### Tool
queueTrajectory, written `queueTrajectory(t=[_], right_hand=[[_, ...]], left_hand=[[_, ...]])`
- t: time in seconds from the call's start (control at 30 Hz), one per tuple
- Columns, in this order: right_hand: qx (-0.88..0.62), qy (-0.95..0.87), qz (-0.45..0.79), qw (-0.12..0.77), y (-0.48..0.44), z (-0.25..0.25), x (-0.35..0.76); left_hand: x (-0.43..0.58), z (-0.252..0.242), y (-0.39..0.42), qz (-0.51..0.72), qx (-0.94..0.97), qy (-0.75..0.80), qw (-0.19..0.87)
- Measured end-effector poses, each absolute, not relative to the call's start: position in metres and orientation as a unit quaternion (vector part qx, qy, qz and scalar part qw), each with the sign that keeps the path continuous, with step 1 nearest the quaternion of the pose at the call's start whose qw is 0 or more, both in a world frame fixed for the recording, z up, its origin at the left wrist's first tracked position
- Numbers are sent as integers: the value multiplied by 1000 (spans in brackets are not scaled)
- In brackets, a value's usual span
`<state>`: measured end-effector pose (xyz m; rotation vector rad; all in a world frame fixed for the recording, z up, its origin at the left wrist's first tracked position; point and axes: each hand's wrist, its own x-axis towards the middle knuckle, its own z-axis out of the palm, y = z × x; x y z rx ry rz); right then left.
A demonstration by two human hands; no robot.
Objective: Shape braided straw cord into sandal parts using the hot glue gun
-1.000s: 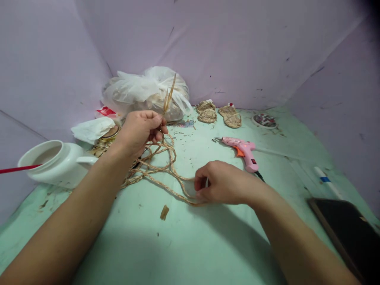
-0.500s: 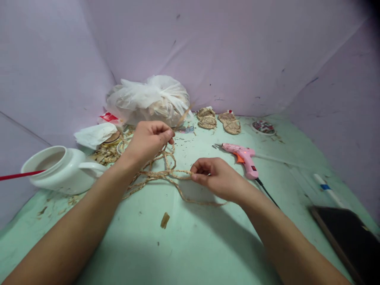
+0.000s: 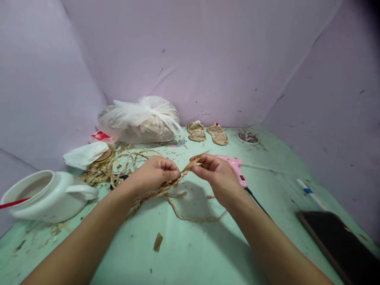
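A braided straw cord (image 3: 196,218) lies in loose loops on the green table, running under my hands. My left hand (image 3: 156,173) pinches the braid between thumb and fingers. Close beside it, my right hand (image 3: 216,174) is closed on the flat, loose strands at the cord's end (image 3: 190,163). Behind my right hand lies a pink glue gun (image 3: 237,165), its nozzle partly covered by my fingers. Some of the cord is hidden beneath my left forearm.
On the left stand a white ceramic pot (image 3: 53,198) with a red stick and a heap of straw scraps (image 3: 92,174). A tied plastic bag (image 3: 142,122), small woven soles (image 3: 219,135) and a dish (image 3: 248,137) are at the back. A dark tablet-like device (image 3: 335,237) lies right.
My hands have come together, the right one moving up from the cord's middle to its loose end. The view has tilted, so the table items sit lower and farther left.
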<state>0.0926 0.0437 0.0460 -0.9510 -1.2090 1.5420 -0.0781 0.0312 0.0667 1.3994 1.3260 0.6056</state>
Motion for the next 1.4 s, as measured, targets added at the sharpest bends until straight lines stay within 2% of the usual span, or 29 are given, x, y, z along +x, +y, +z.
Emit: queueTrajectory(t=[0.17,0.43,0.6,0.77,0.87,1.0,1.27,1.4], right_hand=[[-289,-327,778,453,43,42,92],[-230,-229,845,425,38,36,85],[-303,-303,824,371,36,33,83],[-360,-369,770,375,34,31,80],[-354,-391,760,379,34,32,79],[-342,-412,754,379,34,32,79],[-396,-450,710,370,35,37,81],[-388,-458,730,328,36,41,85]], left_hand=[[-81,71,34,272,591,578,492],[-98,87,33,259,693,514,434],[-99,90,28,165,781,461,388],[-96,86,25,99,792,514,316],[-95,85,26,114,787,532,290],[-96,86,27,159,774,532,306],[-97,86,25,104,808,509,277],[-97,86,26,119,785,533,294]])
